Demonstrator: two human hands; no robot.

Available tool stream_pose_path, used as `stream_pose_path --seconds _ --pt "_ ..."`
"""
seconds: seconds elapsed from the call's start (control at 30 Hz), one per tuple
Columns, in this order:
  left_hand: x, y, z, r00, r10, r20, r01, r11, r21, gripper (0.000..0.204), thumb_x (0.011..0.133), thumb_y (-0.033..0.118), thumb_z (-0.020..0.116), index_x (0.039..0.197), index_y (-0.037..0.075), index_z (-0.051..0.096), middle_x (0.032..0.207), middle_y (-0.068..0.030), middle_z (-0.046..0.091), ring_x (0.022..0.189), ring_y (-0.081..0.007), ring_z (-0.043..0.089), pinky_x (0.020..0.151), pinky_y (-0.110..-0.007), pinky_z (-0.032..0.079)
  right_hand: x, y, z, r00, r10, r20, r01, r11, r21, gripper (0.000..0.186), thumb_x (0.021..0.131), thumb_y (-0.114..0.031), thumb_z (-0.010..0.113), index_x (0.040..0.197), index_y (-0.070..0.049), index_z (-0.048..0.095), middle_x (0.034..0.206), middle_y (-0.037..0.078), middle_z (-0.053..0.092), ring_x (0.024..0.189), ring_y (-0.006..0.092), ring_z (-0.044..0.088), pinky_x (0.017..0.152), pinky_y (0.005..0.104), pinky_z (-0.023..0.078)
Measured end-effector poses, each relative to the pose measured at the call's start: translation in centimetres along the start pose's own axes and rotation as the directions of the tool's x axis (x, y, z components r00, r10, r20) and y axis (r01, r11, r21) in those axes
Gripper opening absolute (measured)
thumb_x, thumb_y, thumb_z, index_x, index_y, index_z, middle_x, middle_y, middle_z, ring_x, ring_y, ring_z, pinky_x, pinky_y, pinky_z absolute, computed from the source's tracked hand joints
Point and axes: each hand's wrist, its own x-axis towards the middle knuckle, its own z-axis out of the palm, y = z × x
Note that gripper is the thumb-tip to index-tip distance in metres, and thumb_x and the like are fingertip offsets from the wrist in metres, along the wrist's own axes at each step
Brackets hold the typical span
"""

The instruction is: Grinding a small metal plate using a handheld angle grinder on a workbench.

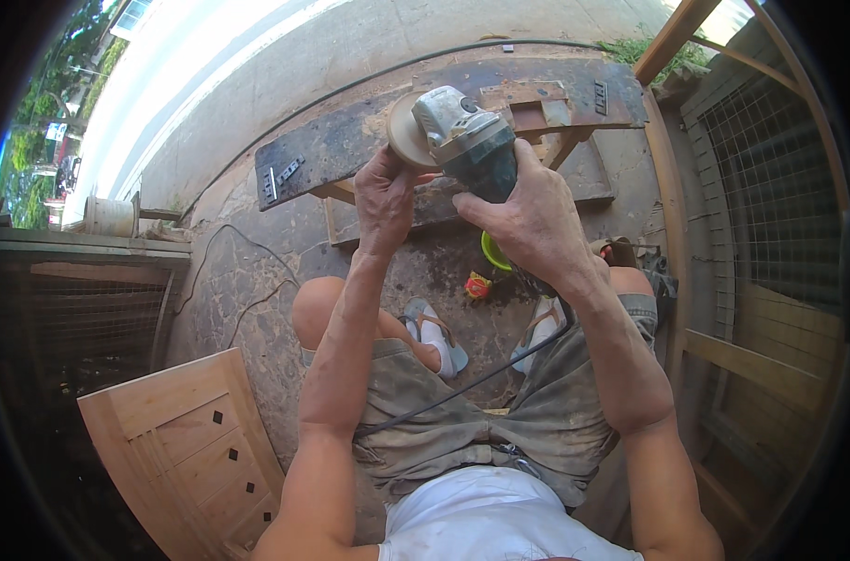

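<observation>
I hold an angle grinder (pixel 472 140) with a grey head and dark green body up in front of me, over the near edge of a low bench. My right hand (pixel 528 210) is wrapped round its body, thumb on the near side. A round tan disc (pixel 406 131) sits on the grinder's head, facing left. At the disc's lower edge my left hand (pixel 386 196) is closed, its fingertips partly hidden behind the disc. A black cord (pixel 453 396) passes by my right wrist and across my lap.
The dark, worn wooden bench (pixel 341 140) carries small metal pieces (pixel 283 178) at its left end and wooden blocks (pixel 528 98). A carved wooden panel (pixel 187 439) leans at my lower left. Between my feet lie a lime-green ring-shaped item (pixel 493 251) and a red-yellow packet (pixel 478 285).
</observation>
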Motion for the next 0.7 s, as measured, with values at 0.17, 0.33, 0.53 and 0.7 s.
stream_pose_path --seconds 0.17,0.33,0.53,0.7 --pt "0.0 0.3 0.2 1.000 0.003 -0.002 -0.003 1.000 -0.020 0.025 0.116 0.018 0.066 0.133 0.001 0.075 0.115 -0.0077 0.083 0.102 -0.0168 0.081 0.090 -0.034 0.066 0.0 0.0 -0.3 1.000 0.015 0.004 -0.015 1.000 0.003 0.060 0.087 -0.030 0.084 0.127 0.009 0.062 0.103 0.028 0.079 0.099 0.0392 0.081 0.090 0.0481 0.063" --pt "0.2 0.1 -0.2 1.000 -0.010 -0.010 0.010 1.000 -0.018 0.025 0.116 0.016 0.065 0.134 0.002 0.075 0.115 -0.0066 0.082 0.102 -0.0166 0.080 0.090 -0.035 0.067 0.1 0.2 -0.4 1.000 0.029 -0.004 -0.029 1.000 -0.008 0.060 0.087 -0.030 0.084 0.127 0.009 0.061 0.103 0.027 0.080 0.097 0.0383 0.082 0.090 0.0480 0.063" --pt "0.4 0.0 -0.6 0.999 -0.002 -0.039 0.000 0.999 -0.049 0.025 0.116 0.017 0.066 0.134 0.002 0.075 0.115 -0.0075 0.082 0.103 -0.0180 0.081 0.089 -0.036 0.068 0.2 0.4 -0.6 0.998 0.061 -0.005 -0.061 0.998 -0.028 0.059 0.087 -0.030 0.084 0.126 0.008 0.062 0.103 0.027 0.080 0.097 0.0382 0.082 0.091 0.0479 0.063" --pt "0.5 0.1 -0.8 0.999 -0.022 -0.035 0.020 0.999 -0.051 0.030 0.114 0.020 0.070 0.136 0.001 0.074 0.117 -0.0097 0.083 0.103 -0.0203 0.082 0.087 -0.035 0.068 0.3 0.5 -0.7 0.998 0.062 -0.015 -0.063 0.997 -0.033 0.061 0.088 -0.031 0.084 0.128 0.009 0.062 0.103 0.027 0.080 0.098 0.0387 0.081 0.092 0.0482 0.062"
